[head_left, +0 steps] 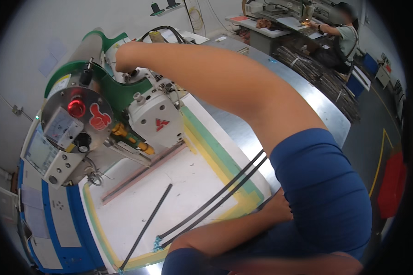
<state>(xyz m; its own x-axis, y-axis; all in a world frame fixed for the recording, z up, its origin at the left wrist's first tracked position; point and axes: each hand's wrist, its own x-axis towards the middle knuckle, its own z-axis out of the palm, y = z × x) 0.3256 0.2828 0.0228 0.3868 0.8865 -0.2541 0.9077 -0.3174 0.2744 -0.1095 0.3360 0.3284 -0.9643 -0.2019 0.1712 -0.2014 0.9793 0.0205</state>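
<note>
A green-and-white industrial sewing machine stands at the left. My right arm stretches across to its top, where my right hand bends down behind the head; the fingers are hidden. Lower down, my left forearm crosses toward the right. My left hand is at the table's near right edge, partly covered by my right sleeve, so its grip does not show. Two long narrow black strips with blue thread at their ends run across the white work surface. A shorter black strip lies left of them.
Green and yellow tape borders the work surface. A reddish slotted guide lies under the machine head. A metal table extends to the right. Beyond it are bundled dark strips and a seated person at another machine.
</note>
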